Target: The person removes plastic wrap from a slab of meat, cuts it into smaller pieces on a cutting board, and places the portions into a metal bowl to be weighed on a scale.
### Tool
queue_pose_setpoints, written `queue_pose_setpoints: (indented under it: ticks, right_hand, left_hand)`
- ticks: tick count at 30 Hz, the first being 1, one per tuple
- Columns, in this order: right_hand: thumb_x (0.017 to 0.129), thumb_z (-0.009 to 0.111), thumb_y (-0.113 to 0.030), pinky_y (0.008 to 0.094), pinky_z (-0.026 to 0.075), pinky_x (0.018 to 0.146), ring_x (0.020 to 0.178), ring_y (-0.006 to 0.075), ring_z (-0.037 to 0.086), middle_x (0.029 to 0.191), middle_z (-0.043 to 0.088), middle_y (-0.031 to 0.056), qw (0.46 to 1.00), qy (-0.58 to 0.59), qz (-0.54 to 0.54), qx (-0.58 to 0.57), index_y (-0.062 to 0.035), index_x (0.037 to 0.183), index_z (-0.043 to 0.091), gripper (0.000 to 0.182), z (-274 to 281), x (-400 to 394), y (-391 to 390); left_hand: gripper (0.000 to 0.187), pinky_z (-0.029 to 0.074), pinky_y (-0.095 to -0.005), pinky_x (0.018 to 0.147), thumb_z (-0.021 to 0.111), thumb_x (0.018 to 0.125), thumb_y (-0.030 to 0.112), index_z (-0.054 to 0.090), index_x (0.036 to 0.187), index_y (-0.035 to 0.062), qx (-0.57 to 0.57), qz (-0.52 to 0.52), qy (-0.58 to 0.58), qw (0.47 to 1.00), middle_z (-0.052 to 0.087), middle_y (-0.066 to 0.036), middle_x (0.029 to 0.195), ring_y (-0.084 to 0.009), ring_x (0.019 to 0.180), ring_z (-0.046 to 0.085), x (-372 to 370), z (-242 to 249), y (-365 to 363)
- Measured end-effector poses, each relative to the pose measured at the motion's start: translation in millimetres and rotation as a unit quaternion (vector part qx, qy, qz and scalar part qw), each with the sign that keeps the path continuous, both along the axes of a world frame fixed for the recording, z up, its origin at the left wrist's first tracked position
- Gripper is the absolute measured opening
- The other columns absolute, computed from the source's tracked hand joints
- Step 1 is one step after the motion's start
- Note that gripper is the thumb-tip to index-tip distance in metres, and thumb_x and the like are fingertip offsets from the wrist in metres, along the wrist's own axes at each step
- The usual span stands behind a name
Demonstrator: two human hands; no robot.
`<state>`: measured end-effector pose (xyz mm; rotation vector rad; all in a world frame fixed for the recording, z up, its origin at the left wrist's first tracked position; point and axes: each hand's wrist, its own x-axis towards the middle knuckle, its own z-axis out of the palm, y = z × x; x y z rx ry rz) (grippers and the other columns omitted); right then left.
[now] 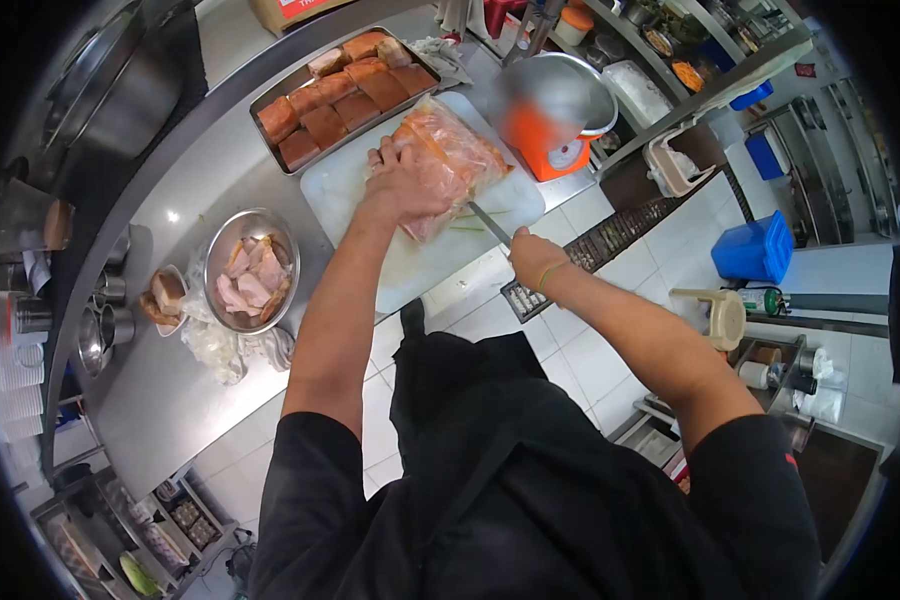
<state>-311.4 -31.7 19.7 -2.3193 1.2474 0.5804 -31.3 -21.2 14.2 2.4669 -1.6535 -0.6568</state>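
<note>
A large slab of raw meat [445, 150], partly wrapped in clear plastic, lies on a white cutting board [332, 195]. My left hand [402, 183] rests on the slab's near left side with its fingers spread. In my right hand [533, 252] is a knife [490, 222], its handle enclosed by my fingers. The blade points at the slab's near edge; whether its tip has gone into the meat is hidden. Thin green strips [480, 220] lie on the board beside the blade.
Behind the board stands a metal tray [362, 130] of browned meat blocks [340, 100]. On the left, a steel bowl [210, 265] holds pale meat pieces [255, 275], near crumpled plastic [213, 350]. An orange scale [537, 158] carrying a large metal bowl [585, 95] stands at the right.
</note>
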Motion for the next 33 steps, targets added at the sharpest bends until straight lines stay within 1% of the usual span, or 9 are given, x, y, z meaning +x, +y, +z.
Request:
queue_pose_setpoints:
  ticks: [5,8,9,11,17,20,23,26,33]
  right_hand:
    - [0.098,0.052,-0.005,0.0513,0.060,0.090,0.101,0.0455,0.075,0.108,0.074,0.0324,0.999,-0.042,-0.022,-0.019,0.0093,0.120,0.055,0.027,-26.5,-10.4,1.5]
    - [0.099,0.052,-0.007,0.0511,0.060,0.089,0.100,0.0451,0.076,0.108,0.074,0.0312,0.998,-0.050,-0.030,-0.008,0.0080,0.119,0.055,0.025,-15.0,-16.5,12.2]
    - [0.099,0.052,-0.008,0.0510,0.060,0.089,0.100,0.0449,0.076,0.109,0.075,0.0308,0.998,-0.048,-0.034,0.001,0.0076,0.119,0.055,0.025,-9.4,-23.3,19.3]
    - [0.099,0.053,-0.009,0.0507,0.060,0.089,0.101,0.0444,0.076,0.109,0.075,0.0302,0.998,-0.048,-0.044,0.011,0.0073,0.119,0.055,0.026,-2.1,-33.2,33.0]
    - [0.100,0.064,-0.020,0.0493,0.059,0.091,0.105,0.0417,0.075,0.110,0.076,0.0263,0.993,-0.082,-0.070,0.056,0.0058,0.120,0.058,0.033,4.6,-37.0,47.1]
    - [0.100,0.067,-0.025,0.0482,0.059,0.091,0.105,0.0405,0.074,0.111,0.076,0.0251,0.990,-0.091,-0.086,0.064,0.0057,0.121,0.059,0.038,12.5,-38.4,49.0]
    - [0.100,0.068,-0.029,0.0480,0.058,0.093,0.108,0.0401,0.073,0.113,0.075,0.0249,0.987,-0.100,-0.093,0.082,0.0050,0.122,0.060,0.041,19.7,-36.4,46.0]
    - [0.101,0.069,-0.033,0.0487,0.057,0.095,0.112,0.0410,0.072,0.114,0.074,0.0254,0.985,-0.108,-0.091,0.099,0.0037,0.123,0.061,0.043,25.3,-43.3,33.8]
    - [0.103,0.065,-0.041,0.0500,0.055,0.095,0.110,0.0418,0.071,0.113,0.073,0.0260,0.981,-0.096,-0.100,0.134,0.0021,0.125,0.058,0.048,18.0,-47.1,10.2]
  left_hand:
    - [0.132,0.028,-0.0561,0.128,0.093,0.058,0.057,0.027,0.162,0.0088,-0.006,0.005,-0.019,1.000,0.012,-0.030,0.170,-0.0571,0.156,0.013,-1.5,8.0,-3.0]
    - [0.130,0.027,-0.0602,0.127,0.093,0.058,0.057,0.029,0.160,0.0100,0.001,0.028,-0.002,1.000,0.015,-0.026,0.170,-0.0523,0.158,0.013,-1.9,11.8,0.8]
    - [0.129,0.026,-0.0627,0.127,0.093,0.058,0.057,0.029,0.161,0.0121,0.016,0.029,0.003,0.999,0.012,-0.023,0.172,-0.0493,0.160,0.010,-1.5,12.4,1.5]
    - [0.128,0.023,-0.0679,0.126,0.092,0.058,0.056,0.029,0.163,0.0161,0.042,0.034,0.010,0.998,0.004,-0.018,0.176,-0.0431,0.163,0.004,7.6,18.3,0.2]
    - [0.132,0.017,-0.0676,0.127,0.090,0.060,0.058,0.022,0.165,0.0156,0.090,0.010,-0.027,0.996,0.003,-0.019,0.177,-0.0415,0.164,0.000,9.5,30.5,-5.3]
    - [0.122,0.026,-0.0679,0.123,0.092,0.060,0.056,0.033,0.158,0.0136,0.006,-0.010,-0.078,0.997,0.020,-0.020,0.174,-0.0369,0.162,0.017,6.7,23.2,-2.1]
    - [0.106,0.030,-0.0654,0.121,0.089,0.064,0.054,0.046,0.151,0.0120,-0.023,-0.105,0.050,0.993,0.040,-0.017,0.163,-0.0319,0.157,0.032,36.6,13.1,-19.7]
    - [0.092,0.027,-0.0617,0.123,0.088,0.067,0.053,0.056,0.143,0.0127,-0.010,-0.161,-0.032,0.986,0.052,-0.014,0.153,-0.0277,0.152,0.040,33.7,31.9,-24.4]
    - [0.108,0.006,-0.0643,0.129,0.093,0.057,0.060,0.054,0.149,0.0177,-0.021,-0.302,-0.156,0.940,0.046,-0.014,0.159,-0.0353,0.157,0.032,35.3,48.6,-27.9]
